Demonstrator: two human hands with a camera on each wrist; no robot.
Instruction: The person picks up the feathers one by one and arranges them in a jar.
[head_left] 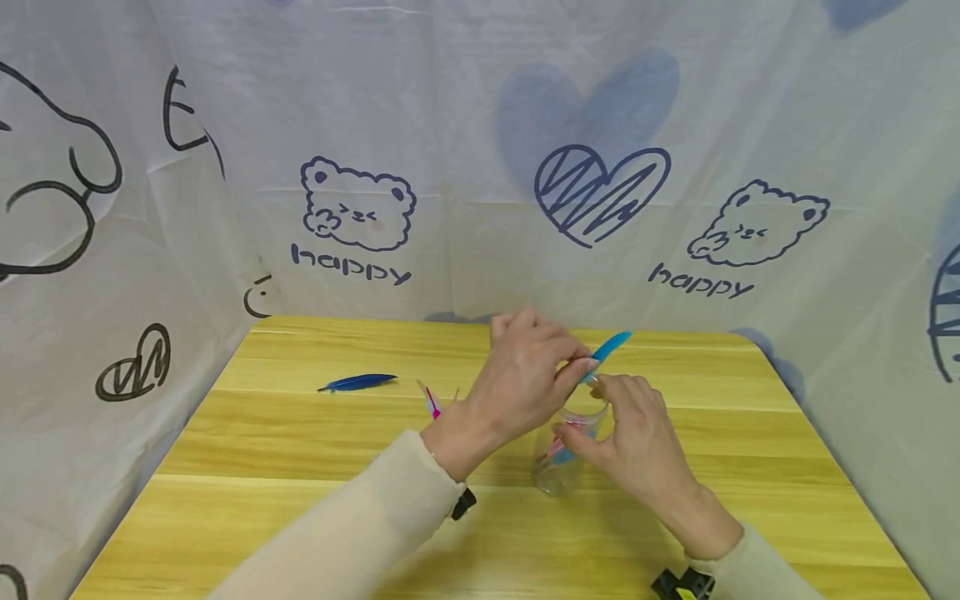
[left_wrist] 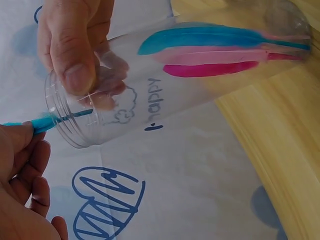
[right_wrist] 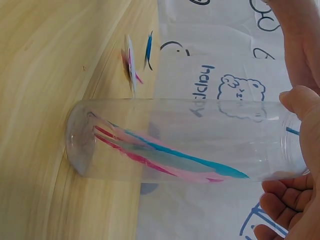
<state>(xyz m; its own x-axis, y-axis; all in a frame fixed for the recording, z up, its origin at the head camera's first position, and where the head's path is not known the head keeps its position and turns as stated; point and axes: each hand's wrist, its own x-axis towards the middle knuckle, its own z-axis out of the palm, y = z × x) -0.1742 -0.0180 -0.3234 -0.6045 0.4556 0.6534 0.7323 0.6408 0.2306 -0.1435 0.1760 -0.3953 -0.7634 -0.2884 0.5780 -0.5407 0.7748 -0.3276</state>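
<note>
A clear plastic jar (left_wrist: 185, 105) stands slightly tilted on the table, its threaded mouth uncovered. My right hand (head_left: 637, 433) grips it near the neck, thumb on one side and fingers on the other. Between thumb and fingertips my left hand (head_left: 525, 371) pinches a bright blue feather (head_left: 612, 343) above the mouth. The feather's quill points down and reaches inside the neck. Lower in the jar lean another blue feather (left_wrist: 200, 36), a pale pink feather (left_wrist: 210, 54) and a magenta feather (left_wrist: 210, 69), quills toward the bottom.
A dark blue feather (head_left: 360, 382) lies on the wooden table (head_left: 262, 433) at the back left. White and magenta feathers (head_left: 432, 403) lie beyond my left wrist, partly hidden by it. Printed white cloth (head_left: 465, 167) hangs behind the table and along both sides.
</note>
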